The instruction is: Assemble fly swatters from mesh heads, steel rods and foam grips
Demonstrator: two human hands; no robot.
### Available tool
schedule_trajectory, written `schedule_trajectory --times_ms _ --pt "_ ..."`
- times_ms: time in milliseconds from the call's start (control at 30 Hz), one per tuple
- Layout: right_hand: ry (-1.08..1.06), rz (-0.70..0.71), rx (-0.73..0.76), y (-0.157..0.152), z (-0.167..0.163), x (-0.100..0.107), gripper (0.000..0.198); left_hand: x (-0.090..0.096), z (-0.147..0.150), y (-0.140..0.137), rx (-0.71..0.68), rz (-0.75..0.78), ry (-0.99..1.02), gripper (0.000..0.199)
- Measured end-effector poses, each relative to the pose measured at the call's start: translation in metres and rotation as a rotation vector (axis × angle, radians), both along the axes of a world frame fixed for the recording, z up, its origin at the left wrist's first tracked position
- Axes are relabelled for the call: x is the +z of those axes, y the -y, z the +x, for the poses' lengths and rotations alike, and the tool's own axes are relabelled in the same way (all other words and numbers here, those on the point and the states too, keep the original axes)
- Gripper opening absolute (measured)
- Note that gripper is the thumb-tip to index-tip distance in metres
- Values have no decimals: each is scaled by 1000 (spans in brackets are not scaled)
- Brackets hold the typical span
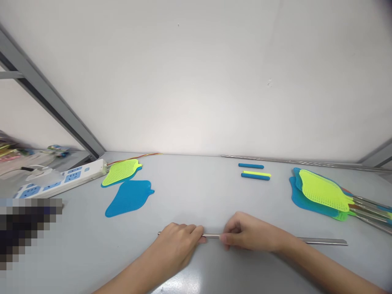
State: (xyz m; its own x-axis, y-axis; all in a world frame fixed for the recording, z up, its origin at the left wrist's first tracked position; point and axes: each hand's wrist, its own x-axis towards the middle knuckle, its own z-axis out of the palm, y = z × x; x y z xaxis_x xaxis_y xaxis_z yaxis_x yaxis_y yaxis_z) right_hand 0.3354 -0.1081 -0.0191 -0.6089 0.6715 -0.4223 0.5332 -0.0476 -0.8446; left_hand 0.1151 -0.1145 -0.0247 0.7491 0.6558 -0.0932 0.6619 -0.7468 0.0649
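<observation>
A thin metal rod (211, 235) lies crosswise close above the grey table in front of me. My left hand (183, 241) is closed over it near its left end, whose tip pokes out beyond the knuckles. Just to the right, my right hand (241, 230) pinches the same rod between thumb and fingers. Past my right wrist a metal length (324, 241) shows on the table; my forearm hides whether it belongs to the held rod. Beyond my left hand lies a blue fly swatter head (130, 198), with a yellow-green swatter head (121, 171) resting on another blue one behind it.
Blue grip tubes (251, 165) and a yellow-green tube (257, 173) lie near the back. Long metal rods (294, 161) run along the wall. Swatters with rods (324, 192) are stacked at right. A white power strip (73, 177) stands left, near a pixelated patch.
</observation>
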Motion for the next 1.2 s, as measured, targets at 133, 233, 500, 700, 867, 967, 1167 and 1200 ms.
schedule_trajectory --times_ms 133,233,500,700,867,967,1167,1200 --pt "-6 -1 -6 1 0 -1 32 0 1 1 3 11 -12 24" --pt "-1 1 -12 2 -1 -3 32 -1 1 2 -3 16 -20 24" --pt "13 28 -18 3 -5 -3 32 -4 3 3 -29 12 19 24" --pt "8 -15 -36 4 -8 1 32 0 7 4 -37 -4 -4 25" --pt "8 -46 -48 3 -8 1 34 1 9 5 -41 -23 15 25" --pt "-10 -111 -38 3 -6 0 36 2 7 5 -30 -59 56 26" --pt "-49 -143 -75 5 -7 -2 37 10 4 1 10 -116 122 33" --pt "-51 -145 -79 5 -7 -2 37 12 4 0 18 -125 130 33"
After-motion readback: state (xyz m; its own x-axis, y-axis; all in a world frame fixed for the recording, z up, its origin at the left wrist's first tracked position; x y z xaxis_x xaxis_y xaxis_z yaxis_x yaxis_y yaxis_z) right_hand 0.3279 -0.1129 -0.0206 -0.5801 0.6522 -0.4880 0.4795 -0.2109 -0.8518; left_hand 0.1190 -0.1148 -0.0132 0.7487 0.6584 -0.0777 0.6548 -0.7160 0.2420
